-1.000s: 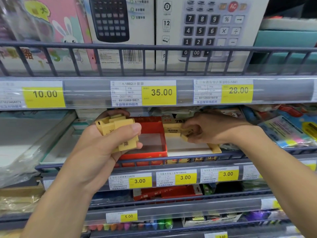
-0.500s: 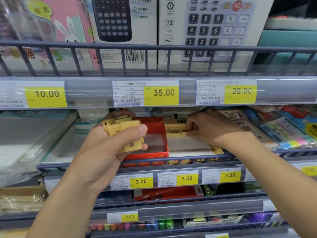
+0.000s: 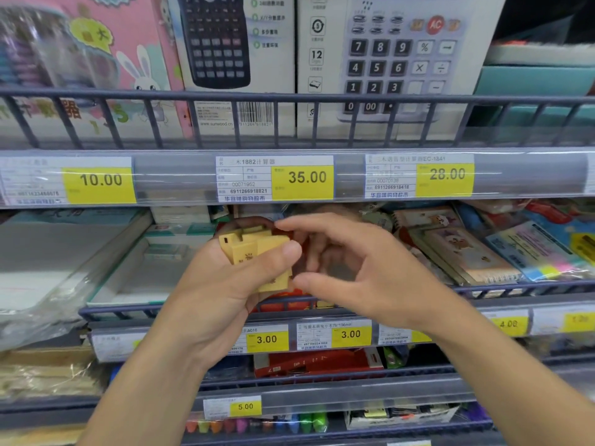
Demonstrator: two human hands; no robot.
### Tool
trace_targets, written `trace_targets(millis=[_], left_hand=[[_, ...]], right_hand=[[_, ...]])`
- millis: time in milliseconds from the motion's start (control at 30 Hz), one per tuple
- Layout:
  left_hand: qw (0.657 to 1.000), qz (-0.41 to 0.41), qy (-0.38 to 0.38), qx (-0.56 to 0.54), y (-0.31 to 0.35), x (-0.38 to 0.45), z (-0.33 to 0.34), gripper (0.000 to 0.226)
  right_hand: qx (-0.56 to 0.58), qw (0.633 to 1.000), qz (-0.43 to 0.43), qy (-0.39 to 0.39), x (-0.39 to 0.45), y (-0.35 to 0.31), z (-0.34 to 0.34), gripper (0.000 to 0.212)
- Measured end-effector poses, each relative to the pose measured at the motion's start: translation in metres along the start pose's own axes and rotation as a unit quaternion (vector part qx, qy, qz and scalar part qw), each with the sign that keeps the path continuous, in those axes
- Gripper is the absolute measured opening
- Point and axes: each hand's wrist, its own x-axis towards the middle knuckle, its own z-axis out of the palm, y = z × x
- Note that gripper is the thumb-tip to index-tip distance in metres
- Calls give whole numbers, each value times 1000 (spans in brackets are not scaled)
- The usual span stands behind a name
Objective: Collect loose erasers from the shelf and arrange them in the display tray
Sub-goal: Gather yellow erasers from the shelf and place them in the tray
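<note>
Head camera looks at a store shelf, and the places below are given relative to the clutch of yellow erasers (image 3: 257,255) at the centre. Far to the left of the erasers lie flat packs in clear plastic wrap (image 3: 42,284), and up to the left a yellow price tag reading 10.00 (image 3: 99,181) sits on the upper shelf rail. The left hand (image 3: 225,284) grips the erasers themselves: its thumb presses across their front and its fingers curl round behind, so the blocks stand bunched and slightly tilted above the palm. Directly above the erasers is the 35.00 tag (image 3: 302,178), with calculator boxes (image 3: 396,59) higher up behind the wire rail. Below the erasers two 3.00 tags (image 3: 267,340) line the shelf edge. Just behind and under them a red display tray (image 3: 283,300) shows in small strips; its inside is hidden by the hands. Immediately right of the erasers the right hand (image 3: 363,272) hovers with fingers loosely curled and spread, index finger over the top of the blocks and thumb near their lower corner; it holds nothing that can be seen. Further right lie patterned notebooks (image 3: 460,252) and packs of coloured sticky tabs (image 3: 547,252).
</note>
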Motion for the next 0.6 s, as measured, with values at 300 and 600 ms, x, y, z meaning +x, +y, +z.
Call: trace_targets(millis=[300, 600], left_hand=[[999, -18, 20, -40, -2, -4, 4, 63], [998, -14, 55, -41, -2, -6, 3, 24]], right_hand=[[-116, 987, -45, 106, 0, 0, 26, 54], [298, 949, 16, 102, 4, 1, 33, 45]])
